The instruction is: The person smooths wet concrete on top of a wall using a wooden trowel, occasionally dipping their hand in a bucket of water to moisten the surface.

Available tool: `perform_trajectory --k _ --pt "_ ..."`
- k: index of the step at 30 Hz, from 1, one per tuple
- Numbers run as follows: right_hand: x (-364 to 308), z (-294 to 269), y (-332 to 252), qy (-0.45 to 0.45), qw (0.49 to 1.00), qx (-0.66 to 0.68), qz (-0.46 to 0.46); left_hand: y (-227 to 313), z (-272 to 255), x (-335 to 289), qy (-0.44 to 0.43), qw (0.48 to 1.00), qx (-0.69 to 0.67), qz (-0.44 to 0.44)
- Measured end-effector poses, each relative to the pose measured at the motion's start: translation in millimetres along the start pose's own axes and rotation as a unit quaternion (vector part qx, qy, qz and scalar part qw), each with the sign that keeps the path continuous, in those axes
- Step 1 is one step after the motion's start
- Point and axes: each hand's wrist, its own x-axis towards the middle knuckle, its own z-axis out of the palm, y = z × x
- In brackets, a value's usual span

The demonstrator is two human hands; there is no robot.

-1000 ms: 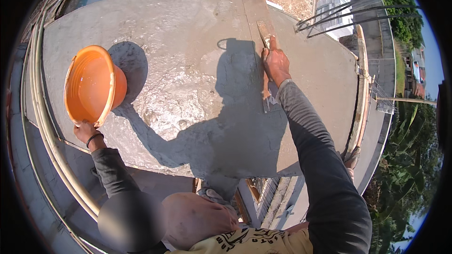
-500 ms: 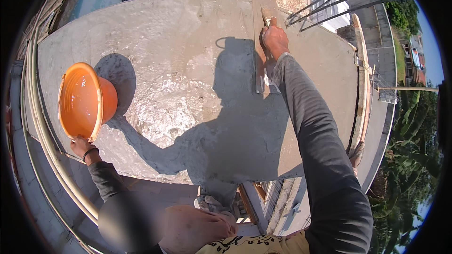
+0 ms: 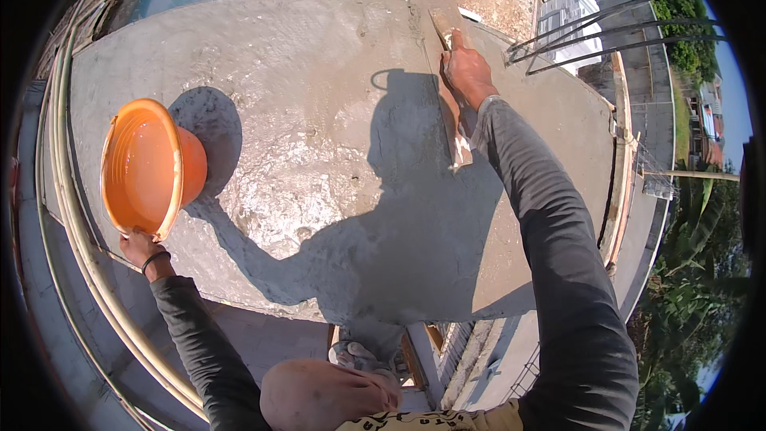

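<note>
Gripped by the rim in my left hand (image 3: pixel 144 251) is an orange plastic bucket (image 3: pixel 193 166), tilted with its mouth toward me; some pale liquid seems to lie inside. My right hand (image 3: pixel 468 72) is closed round the handle of a long flat plastering trowel (image 3: pixel 452 129). Its blade rests on the wet grey concrete surface (image 3: pixel 319 40), near the far edge and right of the middle. The concrete is rough and shiny with water in the middle, smoother toward the right. My shadow falls across it, between the bucket and the trowel.
Long bamboo poles (image 3: pixel 76 215) run down the left side. A wooden board (image 3: pixel 620 160) edges the slab at right, with several steel bars (image 3: pixel 622 32) jutting in above it. White stacked blocks (image 3: pixel 568 28) and rubble lie beyond the far edge. Beside the near edge are steps (image 3: pixel 471 359) below.
The trowel has turned slightly, its near end shifting right and toward me, with my right hand following. The bucket stays in my left hand, nearly in place. The whole view has shifted slightly.
</note>
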Motion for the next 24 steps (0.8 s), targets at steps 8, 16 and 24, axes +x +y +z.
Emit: perform_trajectory --k 8,16,24 --pt "35 -2 8 0.008 0.999 0.002 0.031 -3 35 -20 -0.003 1.000 -0.016 -0.008" --pt "2 -11 29 -0.040 0.997 0.030 0.052 -16 19 -4 -0.069 0.996 -0.052 0.031" --pt "-117 29 -58 -0.085 0.983 0.072 -0.148 12 19 -23 0.012 0.999 0.000 0.033"
